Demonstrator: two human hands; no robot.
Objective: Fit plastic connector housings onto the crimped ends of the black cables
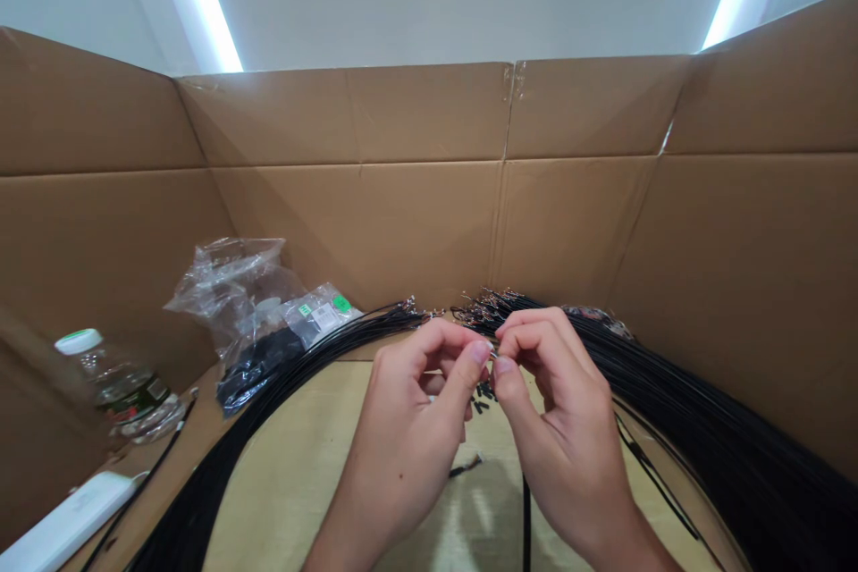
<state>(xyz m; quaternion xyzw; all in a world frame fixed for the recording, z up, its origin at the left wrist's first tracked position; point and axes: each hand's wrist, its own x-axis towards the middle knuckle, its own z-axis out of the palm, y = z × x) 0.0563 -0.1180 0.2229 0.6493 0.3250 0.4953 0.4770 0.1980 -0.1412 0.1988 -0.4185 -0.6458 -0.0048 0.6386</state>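
Nearest, the left hand (412, 447) and, beside it, the right hand (569, 438) narrow to a pinch, both holding a small wire end (494, 354) between them, mid-scene. Work on it seems under way; how much is done or left cannot be told. It looks thin and shiny, mostly hidden by fingertips. Black cable bundles flank it: left bundle (268, 407), then right bundle (710, 438), bare ends far.
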